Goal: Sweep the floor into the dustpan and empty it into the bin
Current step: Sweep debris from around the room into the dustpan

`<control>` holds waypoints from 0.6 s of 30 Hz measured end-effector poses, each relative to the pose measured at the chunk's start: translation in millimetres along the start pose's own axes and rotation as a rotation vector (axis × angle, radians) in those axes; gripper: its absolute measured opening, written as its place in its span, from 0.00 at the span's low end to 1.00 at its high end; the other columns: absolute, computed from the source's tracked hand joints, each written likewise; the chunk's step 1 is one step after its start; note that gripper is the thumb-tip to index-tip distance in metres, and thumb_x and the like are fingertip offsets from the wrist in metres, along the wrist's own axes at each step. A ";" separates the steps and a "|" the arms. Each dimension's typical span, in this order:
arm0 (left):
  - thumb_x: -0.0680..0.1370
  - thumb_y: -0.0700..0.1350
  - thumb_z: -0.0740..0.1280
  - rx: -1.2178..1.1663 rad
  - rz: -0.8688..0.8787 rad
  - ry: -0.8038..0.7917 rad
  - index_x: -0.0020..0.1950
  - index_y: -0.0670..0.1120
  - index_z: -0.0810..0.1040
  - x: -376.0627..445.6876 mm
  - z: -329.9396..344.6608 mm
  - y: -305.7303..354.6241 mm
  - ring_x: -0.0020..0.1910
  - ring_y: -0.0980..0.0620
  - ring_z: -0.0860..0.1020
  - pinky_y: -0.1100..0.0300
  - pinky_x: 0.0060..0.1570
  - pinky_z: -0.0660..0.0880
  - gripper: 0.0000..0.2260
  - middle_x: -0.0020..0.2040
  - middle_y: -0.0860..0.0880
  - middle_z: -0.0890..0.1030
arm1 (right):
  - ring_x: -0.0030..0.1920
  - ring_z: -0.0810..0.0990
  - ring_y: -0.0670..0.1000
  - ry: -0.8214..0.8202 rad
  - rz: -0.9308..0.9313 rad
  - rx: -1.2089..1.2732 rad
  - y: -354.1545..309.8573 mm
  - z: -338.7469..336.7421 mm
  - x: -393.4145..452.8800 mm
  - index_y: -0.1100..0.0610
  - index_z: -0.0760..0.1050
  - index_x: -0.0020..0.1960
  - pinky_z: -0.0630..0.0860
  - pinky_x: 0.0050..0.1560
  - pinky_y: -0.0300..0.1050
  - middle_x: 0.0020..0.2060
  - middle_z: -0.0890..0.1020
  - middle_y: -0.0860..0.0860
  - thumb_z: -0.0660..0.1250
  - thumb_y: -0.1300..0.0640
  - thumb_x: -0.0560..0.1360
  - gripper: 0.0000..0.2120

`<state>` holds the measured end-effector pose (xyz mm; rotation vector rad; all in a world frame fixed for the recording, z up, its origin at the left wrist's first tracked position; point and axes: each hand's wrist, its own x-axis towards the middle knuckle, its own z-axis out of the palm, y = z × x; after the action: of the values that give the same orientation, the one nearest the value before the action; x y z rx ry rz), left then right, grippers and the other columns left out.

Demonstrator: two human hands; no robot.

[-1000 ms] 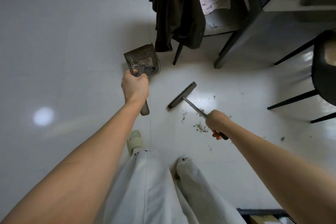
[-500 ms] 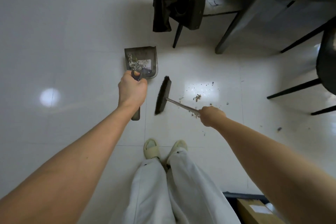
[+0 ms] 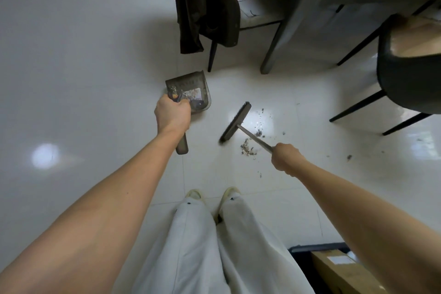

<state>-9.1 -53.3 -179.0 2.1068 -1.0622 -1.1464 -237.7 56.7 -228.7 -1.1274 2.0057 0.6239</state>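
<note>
Brush [image 3: 235, 122]: the dark head lies slanted on the white floor [image 3: 83, 55]; its long axis goes from near-left to far-right. The thin handle leaves the middle of the head and runs toward the near right.
Right hand [image 3: 285, 156]: the fingers are curled tight around the near end of the brush handle. The brush head is far and to the left of this hand, well apart from it.
Dustpan [image 3: 191, 89]: held by its handle; the long axis runs from near to far, with a small lean. The open mouth points away from the person and a little to the right. Some grey dirt and small scraps are inside it. I cannot tell if its front edge touches the floor.
Left hand [image 3: 172, 113]: closed around the upper part of the dustpan handle, just behind the tray. The end of the handle comes out below the hand, toward the person.
Dust [image 3: 248, 149]: a small grey pile lies just beside the brush handle on its near side; more crumbs are spread to the right of the brush head and further right on the tiles.
Brush and dustpan: near each other, not touching; bare floor is between them.
Open room: wide bare floor to the left of the dustpan.
Edges: the chair with a dark garment [image 3: 205, 2] stands just beyond the dustpan, a table leg [image 3: 284, 31] is beyond the brush, and a second dark chair [image 3: 405, 67] is at the right.
Near side: the person's feet in pale shoes [image 3: 194, 194] stand behind both tools; a cardboard box [image 3: 338, 267] is at the lower right.
</note>
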 end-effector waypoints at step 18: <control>0.77 0.41 0.62 0.051 0.008 -0.055 0.57 0.40 0.74 32.6 20.3 -4.4 0.46 0.40 0.80 0.62 0.25 0.70 0.10 0.54 0.40 0.80 | 0.28 0.71 0.51 -0.097 0.144 0.137 -9.0 20.6 27.2 0.65 0.69 0.62 0.67 0.24 0.42 0.33 0.71 0.55 0.54 0.65 0.78 0.14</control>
<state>-13.7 -79.1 -207.4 2.1189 -1.1361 -1.1915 -231.6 53.0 -263.3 -0.8615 2.0250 0.5929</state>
